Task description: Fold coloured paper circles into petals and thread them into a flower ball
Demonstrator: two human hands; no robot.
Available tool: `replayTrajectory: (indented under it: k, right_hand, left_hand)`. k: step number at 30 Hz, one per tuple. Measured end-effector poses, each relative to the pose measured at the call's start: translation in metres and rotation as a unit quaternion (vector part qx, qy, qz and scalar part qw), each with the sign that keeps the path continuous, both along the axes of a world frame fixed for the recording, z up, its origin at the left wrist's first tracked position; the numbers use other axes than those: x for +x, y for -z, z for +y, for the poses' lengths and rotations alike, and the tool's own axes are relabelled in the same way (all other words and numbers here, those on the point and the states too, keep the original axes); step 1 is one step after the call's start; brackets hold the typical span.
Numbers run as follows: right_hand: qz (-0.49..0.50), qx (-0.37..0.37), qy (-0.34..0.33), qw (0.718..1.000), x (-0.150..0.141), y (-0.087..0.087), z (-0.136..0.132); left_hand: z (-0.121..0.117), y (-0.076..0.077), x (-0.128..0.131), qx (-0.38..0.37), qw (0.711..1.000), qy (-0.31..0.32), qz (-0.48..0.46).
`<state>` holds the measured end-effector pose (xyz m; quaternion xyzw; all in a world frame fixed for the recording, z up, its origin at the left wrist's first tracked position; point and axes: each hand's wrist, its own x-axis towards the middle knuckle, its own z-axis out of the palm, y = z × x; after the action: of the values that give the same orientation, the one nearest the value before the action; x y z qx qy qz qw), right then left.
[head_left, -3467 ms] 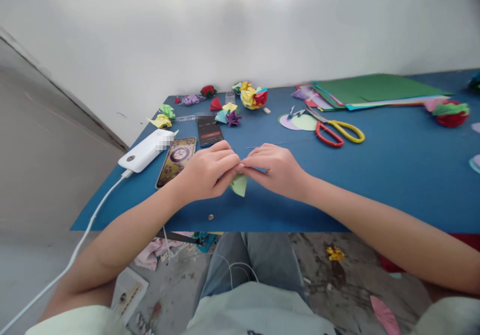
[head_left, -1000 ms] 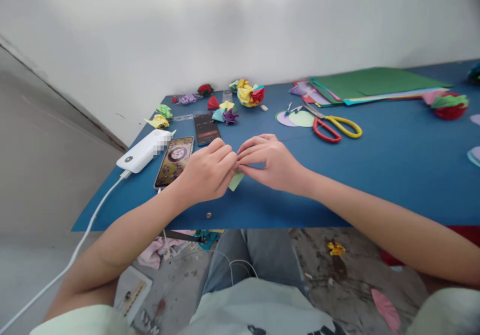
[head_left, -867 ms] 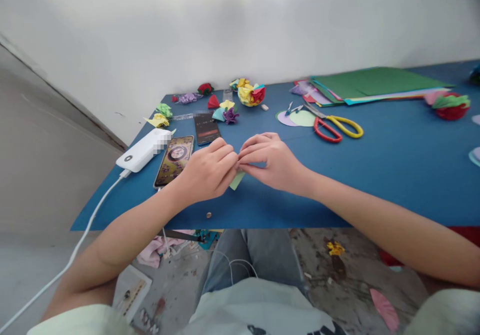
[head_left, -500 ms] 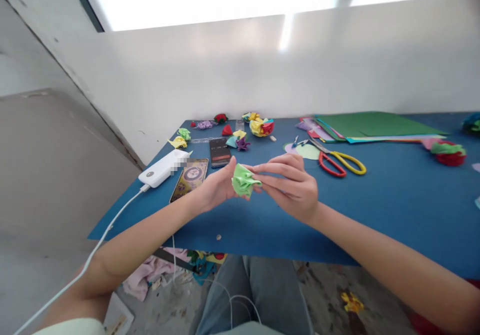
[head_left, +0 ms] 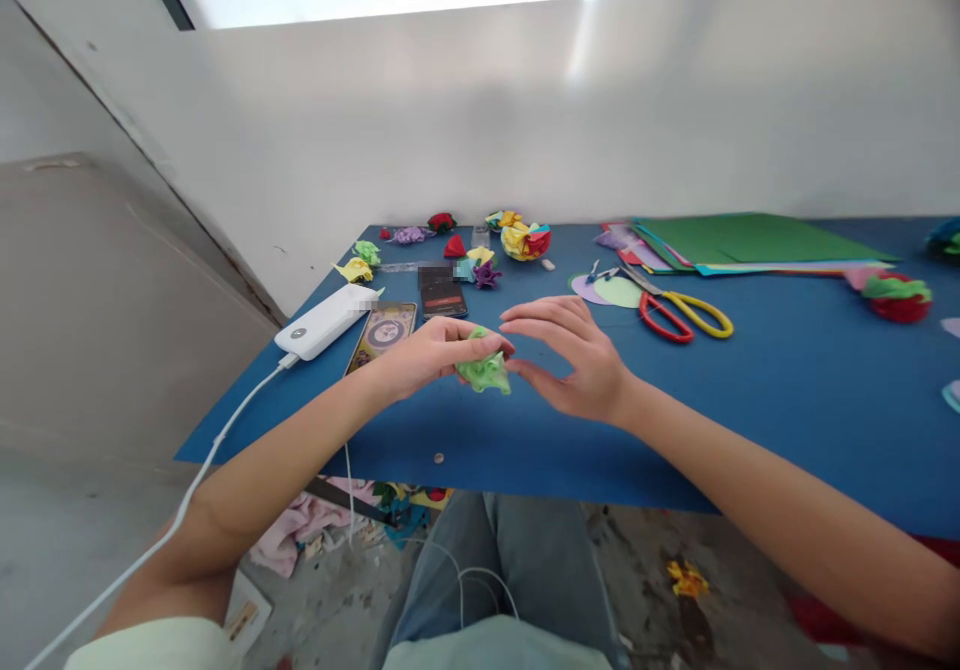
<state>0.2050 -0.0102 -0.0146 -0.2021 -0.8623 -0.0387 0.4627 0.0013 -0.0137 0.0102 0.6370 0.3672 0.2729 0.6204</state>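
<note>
A light green crumpled paper flower (head_left: 486, 374) is held over the front part of the blue table. My left hand (head_left: 439, 352) grips it, thumb lying across the top. Just to the right, my right hand (head_left: 574, 358) has its fingers curved and parted, with the tips close beside the flower. Nothing shows in that hand; whether a fingertip touches the flower I cannot tell. Scissors (head_left: 682, 314) with red and yellow handles lie beyond my right hand, near light paper circles (head_left: 616, 291).
Left on the blue table (head_left: 787, 400) are a white power bank (head_left: 326, 322) with a cable, a phone (head_left: 381, 333) and a dark phone (head_left: 442, 295). Several paper flowers (head_left: 526, 241) line the back. Coloured sheets (head_left: 757, 240) are stacked back right, near a red-green flower (head_left: 898, 297).
My right hand has let go of the green paper flower and parted its fingers beside it. The left hand has turned, bringing its thumb over the flower. The view has tilted slightly down.
</note>
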Motion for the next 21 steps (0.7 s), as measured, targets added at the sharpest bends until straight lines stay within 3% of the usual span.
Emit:
replayTrajectory:
  k: [6,12,21]
  right_hand:
    - [-0.030,-0.027,-0.002,0.999,-0.0020,0.0029,0.0031]
    - [-0.048,0.005,-0.007,0.999,-0.0047,0.0067,-0.0008]
    - [-0.035,-0.103,0.002,0.994,-0.0095,0.0080,-0.0039]
  left_hand:
    - [-0.0006,0.0016,0.0005,-0.009,1.000,0.019,0.015]
    - [0.0018,0.0065,0.0013,0.001,0.999,0.030,0.021]
    - [-0.0015,0.0072,0.0064,-0.035,0.999,0.038,-0.012]
